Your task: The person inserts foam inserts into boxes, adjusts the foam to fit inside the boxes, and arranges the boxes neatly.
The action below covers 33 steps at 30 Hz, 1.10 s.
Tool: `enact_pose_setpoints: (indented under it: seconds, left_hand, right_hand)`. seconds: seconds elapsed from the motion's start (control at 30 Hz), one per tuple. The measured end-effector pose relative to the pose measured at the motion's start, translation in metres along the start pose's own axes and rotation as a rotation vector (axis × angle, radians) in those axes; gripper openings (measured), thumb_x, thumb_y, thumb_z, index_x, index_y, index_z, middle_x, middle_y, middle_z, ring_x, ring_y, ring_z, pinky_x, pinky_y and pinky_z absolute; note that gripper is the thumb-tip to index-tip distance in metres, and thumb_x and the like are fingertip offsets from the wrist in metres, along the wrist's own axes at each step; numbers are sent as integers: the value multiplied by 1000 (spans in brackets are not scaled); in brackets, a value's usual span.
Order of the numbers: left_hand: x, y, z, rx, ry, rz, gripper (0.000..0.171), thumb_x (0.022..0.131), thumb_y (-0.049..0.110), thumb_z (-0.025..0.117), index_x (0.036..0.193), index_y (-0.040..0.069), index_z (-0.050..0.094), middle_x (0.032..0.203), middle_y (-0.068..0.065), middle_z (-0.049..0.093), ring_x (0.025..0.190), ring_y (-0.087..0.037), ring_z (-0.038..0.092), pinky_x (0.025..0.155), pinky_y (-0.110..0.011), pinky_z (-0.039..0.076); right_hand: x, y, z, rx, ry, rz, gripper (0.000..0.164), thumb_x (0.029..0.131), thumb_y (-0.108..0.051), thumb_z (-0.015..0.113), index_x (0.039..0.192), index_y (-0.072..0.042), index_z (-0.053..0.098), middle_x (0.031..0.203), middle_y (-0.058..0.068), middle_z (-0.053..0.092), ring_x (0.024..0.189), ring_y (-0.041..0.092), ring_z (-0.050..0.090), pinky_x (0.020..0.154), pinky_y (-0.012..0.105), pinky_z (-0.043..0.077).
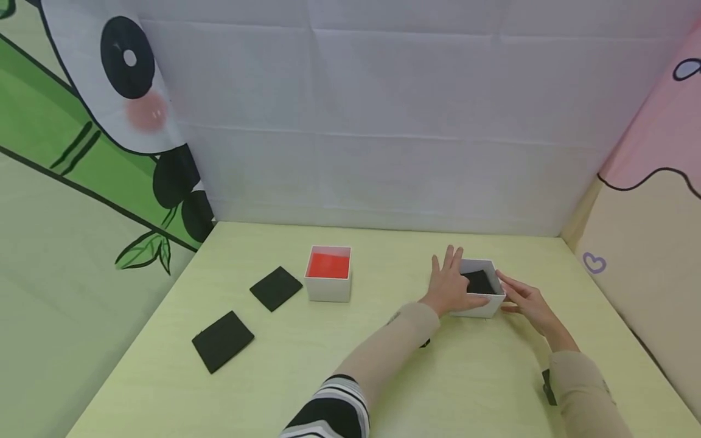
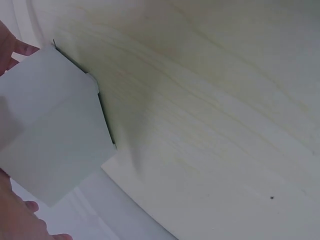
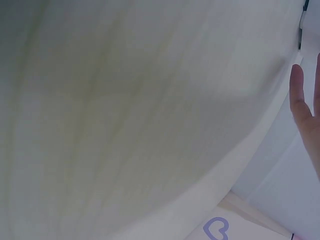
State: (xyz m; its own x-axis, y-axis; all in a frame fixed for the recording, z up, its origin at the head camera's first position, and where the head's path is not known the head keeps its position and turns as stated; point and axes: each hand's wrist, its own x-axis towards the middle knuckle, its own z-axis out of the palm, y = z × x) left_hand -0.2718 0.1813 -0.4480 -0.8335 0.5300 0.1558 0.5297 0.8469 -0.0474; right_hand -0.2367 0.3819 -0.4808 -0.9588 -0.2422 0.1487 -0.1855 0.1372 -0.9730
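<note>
A white open-topped box [image 1: 477, 306] stands at the right of the table with a black square piece [image 1: 479, 281] inside it. My left hand [image 1: 450, 288] is at its left side, fingers spread and straight, thumb along the near rim. At the right side, my right hand [image 1: 528, 303] touches the box with extended fingers. The left wrist view shows the white box [image 2: 60, 120] close up, with fingers at two of its edges. In the right wrist view, two straight fingers [image 3: 298, 92] appear at the right edge.
Left of the hands stands another white box [image 1: 328, 289] with a red piece [image 1: 329, 266] inside. Two black square pieces lie flat farther left: one black piece [image 1: 276, 289] near that box, another black piece [image 1: 223, 341] nearer me. A white cloth wall [image 1: 383, 176] borders the table's back.
</note>
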Motion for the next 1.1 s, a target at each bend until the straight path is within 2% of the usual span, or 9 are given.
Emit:
enact_pose_setpoints:
  seconds: [0.13,0.27,0.37,0.5,0.67,0.83,0.97,1.1]
  left_hand:
    - [0,1,1,8,27,34,52,76,72,40,98,34,68,147,-7,15,134,-26,2,102,-48,16]
    - [2,5,-1,77,90,142,36,82,62,44,106,43,63,147,-6,13,133,-26,3,100,-48,19]
    - [3,10,-1,115,70,190,29,86,56,42,106,48,61,148,-5,10,133,-26,1,100,-49,18]
    - [3,14,1,108,10,164,28,87,54,40,106,49,60,148,-3,7,133,-25,0,100,-50,17]
    - [3,17,4,39,-30,109,28,86,54,42,103,48,63,148,-1,9,133,-24,-2,100,-51,15]
    - [3,20,4,28,-78,66,31,84,58,42,104,47,62,148,0,9,133,-24,-6,101,-52,12]
    - [3,22,3,17,-88,51,34,82,62,43,103,44,64,149,0,7,133,-25,-7,101,-52,10]
    - [1,21,2,24,-80,67,37,82,64,41,103,44,64,149,-1,7,134,-25,-7,101,-53,11]
  right_hand:
    - [0,-1,-1,-1,-1,-2,39,96,-12,41,134,-17,41,110,-26,51,85,2,58,68,30,51]
    - [-1,-1,-1,-5,1,-17,39,96,-11,40,134,-17,41,109,-25,52,84,3,58,67,29,51]
    - [0,-1,-1,-14,-3,-22,39,96,-12,40,135,-16,40,110,-25,51,85,3,59,68,30,51]
    - [0,0,0,-19,-10,-20,39,96,-13,40,135,-15,39,111,-26,50,86,2,58,68,30,51]
    - [-1,1,0,-2,-13,-33,39,96,-11,40,135,-16,40,111,-25,51,86,2,58,67,29,51]
    - [-1,2,0,-1,-18,-34,39,96,-11,40,134,-19,42,110,-24,52,85,4,59,68,29,51]
    - [-1,3,-1,-27,-13,-13,39,96,-16,41,135,-19,40,111,-26,50,88,2,57,69,30,50]
    - [-1,5,-2,-37,-9,3,39,96,-18,41,135,-21,40,111,-26,50,89,1,56,70,31,50]
